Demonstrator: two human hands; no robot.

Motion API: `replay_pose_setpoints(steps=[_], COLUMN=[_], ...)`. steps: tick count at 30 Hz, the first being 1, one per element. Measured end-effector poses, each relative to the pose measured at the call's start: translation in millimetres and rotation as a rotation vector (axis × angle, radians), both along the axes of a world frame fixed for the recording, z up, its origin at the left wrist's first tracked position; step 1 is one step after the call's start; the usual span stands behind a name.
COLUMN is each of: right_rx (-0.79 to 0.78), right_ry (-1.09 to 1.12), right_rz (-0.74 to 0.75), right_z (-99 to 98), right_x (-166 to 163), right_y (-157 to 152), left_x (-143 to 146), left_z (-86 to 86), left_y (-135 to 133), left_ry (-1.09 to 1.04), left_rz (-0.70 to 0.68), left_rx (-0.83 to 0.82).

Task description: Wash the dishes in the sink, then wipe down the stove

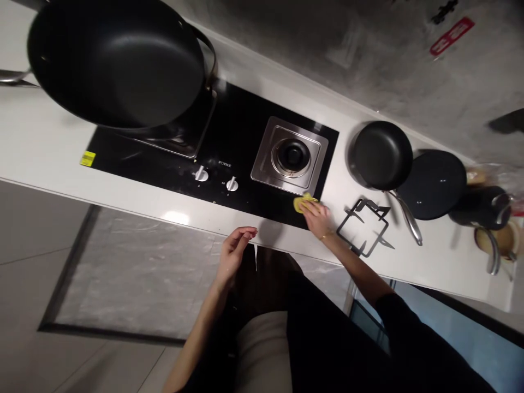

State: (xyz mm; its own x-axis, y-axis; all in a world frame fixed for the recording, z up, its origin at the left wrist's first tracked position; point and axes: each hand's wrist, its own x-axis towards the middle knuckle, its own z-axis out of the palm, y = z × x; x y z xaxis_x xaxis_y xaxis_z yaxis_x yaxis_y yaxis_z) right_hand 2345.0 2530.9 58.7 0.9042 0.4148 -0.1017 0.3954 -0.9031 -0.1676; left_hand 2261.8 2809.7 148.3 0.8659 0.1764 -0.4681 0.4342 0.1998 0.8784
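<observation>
My right hand (317, 219) is closed over a yellow cleaning cloth (299, 204), pressing it on the front right corner of the black glass gas hob (233, 125). Just behind the cloth lies the square steel burner tray (262, 170) with a round black burner (293, 155) at its middle. At the counter's front edge, my left hand (233, 254) has its fingers curled together; whatever they may hold is too small to make out. Two silver knobs, a left one (201, 174) and a right one (232, 184), sit on the hob's front.
A large black wok (118, 65) covers the left burner. On the white counter (282, 232), right of the hob, lie a black pan support (364, 226), a small frying pan (382, 155), a dark round pan or lid (434, 185) and a black pot (481, 207).
</observation>
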Motion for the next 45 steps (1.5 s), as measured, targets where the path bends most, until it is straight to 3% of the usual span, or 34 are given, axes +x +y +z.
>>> replay_pose_setpoints(steps=[2, 4, 9, 11, 13, 18, 20, 22, 27, 29, 33, 35, 37, 42, 45], right_rx=[-0.040, -0.033, 0.052, 0.065, 0.048, -0.122, -0.184, -0.212, -0.207, -0.233, -0.370, -0.427, -0.430, -0.266, -0.250], right_ry=[-0.016, -0.016, 0.021, 0.003, -0.012, -0.029, -0.028, -0.014, 0.022, 0.037, 0.103, 0.133, 0.150, 0.105, 0.097], right_rz=[-0.056, -0.066, 0.074, 0.136, 0.152, -0.003, -0.013, 0.026, 0.218, 0.243, 0.202, 0.197, 0.232, 0.323, 0.307], right_z=[2.8, 0.1, -14.6, -16.3, -15.4, -3.8, 1.3, 3.4, 4.4, 9.9, 32.4, 41.8, 44.0, 27.5, 24.9], right_x=[-6.6, 1.5, 45.5, 53.7, 49.1, 8.3, 6.0, 17.0, 52.0, 51.6, 38.9, 41.1, 52.2, 83.1, 77.8], right_y=[-26.8, -13.8, 117.1, 140.9, 123.1, -7.4, -29.9, -18.3, 51.3, 45.9, -7.2, -16.6, 0.2, 84.4, 77.8], left_x=[2.3, 3.0, -3.8, -4.6, -2.3, 6.0, 5.7, 3.9, 3.4, 6.0, 9.8, 9.2, 6.9, -0.6, -1.3], left_z=[-2.1, -1.9, 5.3, 8.8, 10.8, 6.0, 2.4, -0.3, 0.0, 0.0, -5.8, -9.7, -11.9, -8.1, -5.9], left_y=[-0.7, 1.8, 10.6, 11.1, 10.0, 6.3, 5.8, 5.7, 5.4, 5.5, 7.6, 9.7, 12.3, 16.8, 17.4], left_ry=[-0.008, -0.018, 0.017, 0.018, 0.011, -0.024, -0.031, -0.026, -0.025, -0.036, -0.058, -0.061, -0.059, -0.026, -0.009], left_rz=[0.021, 0.036, 0.065, 0.046, 0.022, 0.016, 0.023, 0.038, 0.034, 0.009, 0.012, 0.023, 0.034, 0.057, 0.044], left_rx=[-0.028, -0.029, 0.042, 0.059, 0.054, 0.012, -0.020, -0.049, -0.049, -0.050, -0.074, -0.093, -0.099, -0.062, -0.055])
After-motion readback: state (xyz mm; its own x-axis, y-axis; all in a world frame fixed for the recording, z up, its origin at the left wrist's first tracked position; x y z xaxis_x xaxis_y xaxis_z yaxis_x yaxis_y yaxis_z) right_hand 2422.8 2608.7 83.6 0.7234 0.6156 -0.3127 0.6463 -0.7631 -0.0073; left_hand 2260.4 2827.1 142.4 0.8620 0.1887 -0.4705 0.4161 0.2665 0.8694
